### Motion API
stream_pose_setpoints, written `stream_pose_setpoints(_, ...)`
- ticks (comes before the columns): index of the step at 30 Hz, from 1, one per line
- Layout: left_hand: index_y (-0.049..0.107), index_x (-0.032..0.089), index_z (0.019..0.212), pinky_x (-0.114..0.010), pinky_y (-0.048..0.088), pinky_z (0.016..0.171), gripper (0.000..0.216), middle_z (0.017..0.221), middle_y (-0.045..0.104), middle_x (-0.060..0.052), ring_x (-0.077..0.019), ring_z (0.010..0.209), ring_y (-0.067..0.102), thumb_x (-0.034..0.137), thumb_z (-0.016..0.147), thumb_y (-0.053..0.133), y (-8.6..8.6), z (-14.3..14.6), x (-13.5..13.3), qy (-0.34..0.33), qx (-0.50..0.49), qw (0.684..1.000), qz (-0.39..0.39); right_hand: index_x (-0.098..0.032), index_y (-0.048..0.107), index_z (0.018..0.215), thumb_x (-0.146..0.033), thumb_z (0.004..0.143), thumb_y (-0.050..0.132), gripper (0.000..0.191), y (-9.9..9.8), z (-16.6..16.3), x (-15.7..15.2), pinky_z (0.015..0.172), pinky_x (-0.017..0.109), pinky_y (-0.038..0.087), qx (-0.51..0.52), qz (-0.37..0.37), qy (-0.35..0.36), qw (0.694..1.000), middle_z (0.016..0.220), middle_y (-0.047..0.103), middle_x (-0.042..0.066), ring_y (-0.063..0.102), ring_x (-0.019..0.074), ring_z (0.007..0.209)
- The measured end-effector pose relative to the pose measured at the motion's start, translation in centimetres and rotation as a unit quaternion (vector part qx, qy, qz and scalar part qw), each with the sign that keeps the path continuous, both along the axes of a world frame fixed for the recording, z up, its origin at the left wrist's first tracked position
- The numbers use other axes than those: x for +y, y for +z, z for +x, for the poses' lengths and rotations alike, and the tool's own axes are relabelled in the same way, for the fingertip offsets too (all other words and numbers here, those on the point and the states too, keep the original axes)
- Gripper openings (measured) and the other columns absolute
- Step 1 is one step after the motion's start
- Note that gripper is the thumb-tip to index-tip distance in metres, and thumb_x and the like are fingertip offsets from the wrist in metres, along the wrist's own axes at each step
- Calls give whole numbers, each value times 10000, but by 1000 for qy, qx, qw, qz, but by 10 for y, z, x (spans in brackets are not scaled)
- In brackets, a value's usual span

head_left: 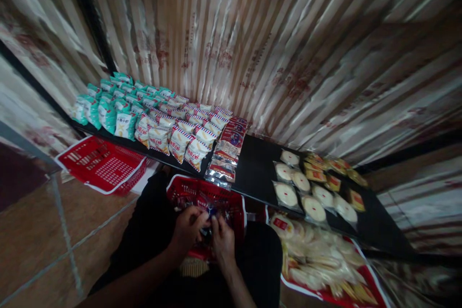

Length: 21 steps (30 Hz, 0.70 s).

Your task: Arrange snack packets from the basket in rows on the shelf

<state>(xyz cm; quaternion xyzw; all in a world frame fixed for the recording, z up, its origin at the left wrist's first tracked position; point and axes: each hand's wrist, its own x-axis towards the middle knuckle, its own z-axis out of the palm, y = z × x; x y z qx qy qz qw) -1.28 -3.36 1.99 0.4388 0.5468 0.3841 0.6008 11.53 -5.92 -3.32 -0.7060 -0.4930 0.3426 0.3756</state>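
My left hand (189, 227) and my right hand (223, 238) meet over a red plastic basket (239, 216) between my knees. The fingers of both are closed, pinching a small dark packet with a bluish sheen (212, 211); its exact kind is too dim and too covered to make out. More dark shiny packets (187, 199) lie inside the basket around my hands. Right behind the basket, on a black shelf (258, 166), stands a row of flat red and silver packets (227, 149).
White snack bags with striped tops (178, 142) and teal snack bags (107, 114) fill the shelf's left side. Round pale packaged discs (287, 195) and yellow packets (315, 173) lie right. A red basket (103, 161) sits left; another, full of bagged goods (321, 262), right. Striped curtains (216, 33) hang behind.
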Motion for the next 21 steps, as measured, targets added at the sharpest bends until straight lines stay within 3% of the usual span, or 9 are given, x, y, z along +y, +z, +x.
stream_pose_setpoints(3,541,197,761,-235,449,474,275,735,641,-33,-123,500,560,461,792,476,13,-3,-4,-8,9,995,94,-185,672,857,-581,816,407,477,21,7,-1,623,243,485,22,47,-43,998,747,699,53,633,181,680)
stream_pose_setpoints(6,558,209,752,-288,492,706,219,923,636,-73,-195,832,612,412,791,486,14,-5,-3,51,83,979,180,-181,667,866,-584,800,443,466,39,12,1,629,250,488,52,73,-83,992,766,696,50,626,186,714)
stream_pose_setpoints(9,585,208,880,-346,475,801,259,1021,618,-88,-244,991,574,411,725,544,4,-3,0,82,129,977,150,-166,662,879,-577,777,480,461,52,17,6,653,259,494,94,82,-106,987,799,698,57,625,189,734)
stream_pose_setpoints(11,584,192,923,-355,470,813,344,991,636,-90,-252,970,588,445,690,568,-4,1,2,57,92,991,81,-154,663,878,-601,739,502,495,58,21,9,649,268,499,109,82,-116,984,814,702,69,628,198,734)
stream_pose_setpoints(14,578,172,831,-329,469,775,396,847,666,-75,-244,853,618,514,634,597,-10,9,3,-11,-10,1000,-7,-149,661,890,-636,710,505,542,63,29,13,620,275,503,127,68,-127,981,818,707,77,633,208,729)
stream_pose_setpoints(18,568,181,746,-292,456,698,376,730,647,-29,-216,748,606,522,597,622,0,15,7,-40,-30,998,-28,-169,635,848,-634,730,500,498,69,40,15,558,267,500,161,65,-132,976,758,701,63,630,194,649)
stream_pose_setpoints(21,583,188,759,-280,454,668,305,708,634,-7,-206,727,597,471,646,587,17,17,13,-33,-13,999,-5,-180,607,970,-599,764,488,482,74,50,23,610,276,518,149,87,-140,975,859,707,74,650,204,722)
